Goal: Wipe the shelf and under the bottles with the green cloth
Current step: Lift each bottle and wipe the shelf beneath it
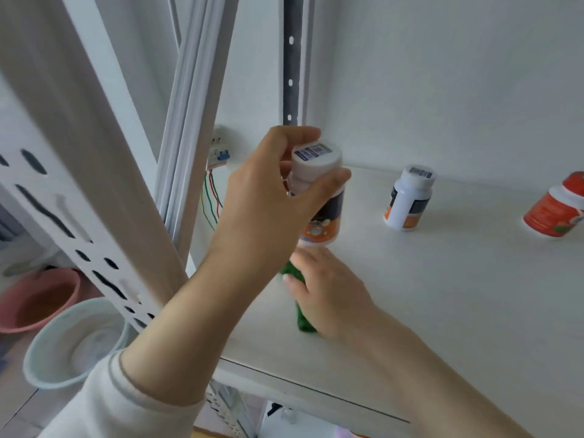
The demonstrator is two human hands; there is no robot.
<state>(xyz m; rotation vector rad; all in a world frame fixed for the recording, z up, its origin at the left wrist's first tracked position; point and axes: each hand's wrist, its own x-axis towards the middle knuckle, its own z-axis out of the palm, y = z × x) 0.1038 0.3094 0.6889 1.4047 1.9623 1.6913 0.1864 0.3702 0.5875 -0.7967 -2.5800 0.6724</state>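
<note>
The left hand grips a bottle, lifted clear of the shelf to bare its spot. Directly below it, the right hand grips the bunched cloth and presses it on the shelf, apparently to wipe there.

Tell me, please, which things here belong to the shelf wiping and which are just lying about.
Job: green cloth under the right hand; lifted bottle in the left hand; white bottle; orange bottle; shelf.
Lying about: pink basin; pale blue basin; breaker with wires.
</note>
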